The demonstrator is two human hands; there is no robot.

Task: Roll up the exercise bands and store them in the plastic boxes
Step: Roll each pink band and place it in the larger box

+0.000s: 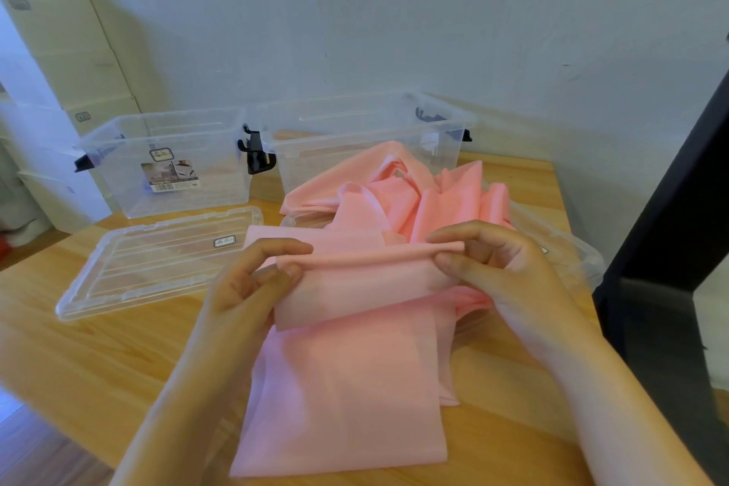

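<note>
A wide pink exercise band lies flat on the wooden table, its far end folded over into a narrow roll. My left hand pinches the left end of that roll. My right hand pinches the right end. More pink band material lies bunched behind the roll. Two clear plastic boxes stand open at the back: the left box with a label, and the right box.
A clear lid lies flat on the table to the left of my hands. Another clear lid sits partly under the bunched band on the right. Cardboard boxes stand at the far left. A dark frame rises on the right.
</note>
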